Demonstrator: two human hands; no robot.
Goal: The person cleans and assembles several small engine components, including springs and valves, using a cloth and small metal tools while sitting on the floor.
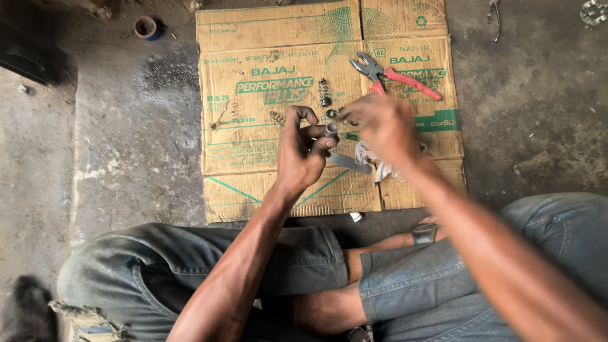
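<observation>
In the centre of the frame the left hand [303, 149] pinches a small grey metal tube [329, 132] between thumb and fingers, its long axis pointing up and right. Just right of it, the blurred right hand [380, 123] hovers over the flattened cardboard [253, 171] on the floor, fingers curled toward the tube's open end; whether they pinch anything I cannot tell.

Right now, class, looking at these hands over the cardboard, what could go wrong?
1. The small metal tube is pinched only by the left hand fingertips; it could slip.
2. The spring and other tiny parts lie loose on the flattened cardboard and could roll onto the gritty floor.
3. The right hand is blurred, so its grip is unclear.
</observation>
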